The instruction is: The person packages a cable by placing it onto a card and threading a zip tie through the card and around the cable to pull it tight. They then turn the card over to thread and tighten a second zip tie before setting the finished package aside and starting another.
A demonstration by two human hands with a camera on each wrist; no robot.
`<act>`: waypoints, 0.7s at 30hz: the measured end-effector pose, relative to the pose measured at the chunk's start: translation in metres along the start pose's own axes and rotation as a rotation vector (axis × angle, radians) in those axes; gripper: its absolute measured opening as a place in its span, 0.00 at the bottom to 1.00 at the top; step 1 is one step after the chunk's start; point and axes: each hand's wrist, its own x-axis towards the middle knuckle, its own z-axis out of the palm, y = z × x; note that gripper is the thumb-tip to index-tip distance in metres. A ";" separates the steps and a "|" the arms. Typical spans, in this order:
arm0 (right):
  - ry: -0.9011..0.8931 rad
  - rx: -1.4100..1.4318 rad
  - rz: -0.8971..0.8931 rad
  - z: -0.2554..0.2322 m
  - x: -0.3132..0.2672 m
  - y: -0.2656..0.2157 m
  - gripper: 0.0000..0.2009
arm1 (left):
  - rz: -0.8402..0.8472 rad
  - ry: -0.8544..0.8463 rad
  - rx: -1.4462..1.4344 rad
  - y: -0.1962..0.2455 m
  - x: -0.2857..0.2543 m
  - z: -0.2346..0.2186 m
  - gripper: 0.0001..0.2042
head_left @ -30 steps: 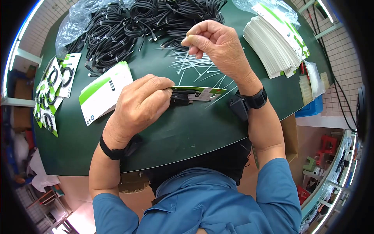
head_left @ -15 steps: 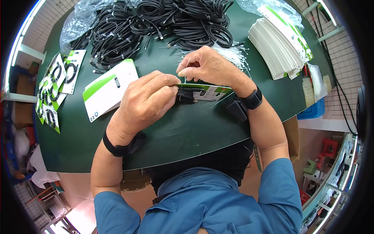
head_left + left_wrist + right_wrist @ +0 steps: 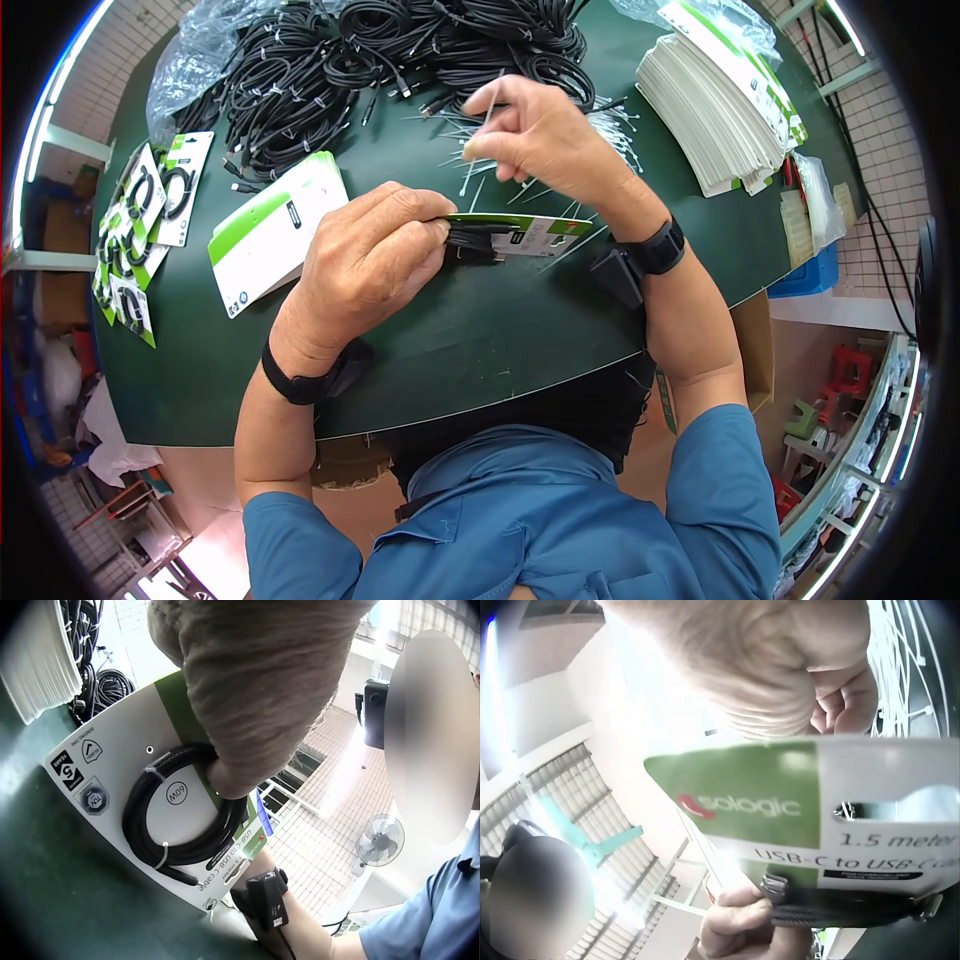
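White-and-green card [image 3: 530, 235] carries a coiled black cable [image 3: 180, 817]

1. We see a big heap of black cables [image 3: 400, 60] at the far side of the green worktop [image 3: 480, 340].
2. We see a tall stack of white cards [image 3: 715, 110] on the right.
3. We see one white and green card [image 3: 270, 232] lying flat on the left.
4. We see packed cards with cables [image 3: 140, 235] near the left edge.
5. We see a blue box [image 3: 805, 275] beside the worktop.
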 end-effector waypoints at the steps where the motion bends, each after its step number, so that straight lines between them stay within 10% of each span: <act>1: 0.000 -0.001 -0.003 -0.002 0.001 0.000 0.11 | -0.003 0.001 0.000 0.001 0.001 0.000 0.12; 21: 0.060 0.160 -0.162 -0.010 -0.008 -0.019 0.06 | -0.003 -0.011 0.003 0.002 0.001 -0.001 0.12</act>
